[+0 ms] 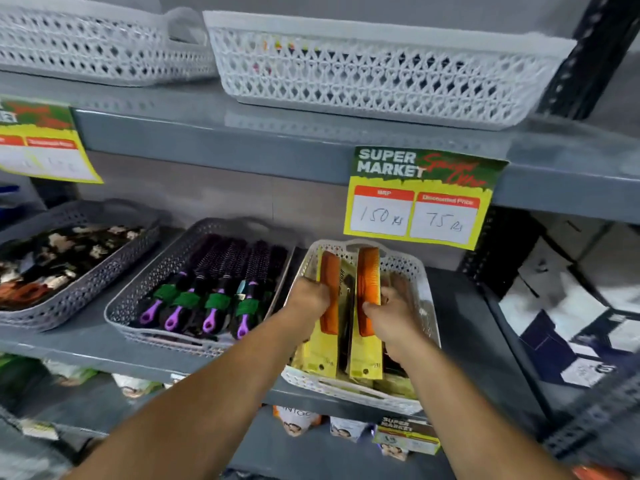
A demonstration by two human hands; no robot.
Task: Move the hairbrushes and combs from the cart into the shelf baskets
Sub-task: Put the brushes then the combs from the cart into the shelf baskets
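Observation:
A white lattice basket (412, 271) sits on the middle shelf at the right. My left hand (306, 299) grips an orange comb on a yellow card (329, 292) over this basket. My right hand (391, 313) grips a second orange comb on a yellow card (367, 282) beside the first. Both packs stand on edge, side by side, inside the basket. More packs lie under them, partly hidden. To the left, a grey basket (138, 296) holds several purple-handled hairbrushes (214, 292). The cart is out of sight.
A grey basket (79, 292) of hair accessories stands at far left. Two white lattice baskets (346, 74) rest on the upper shelf. A green and yellow price sign (422, 199) hangs from that shelf's edge, just above my hands. Small packets fill the shelf below.

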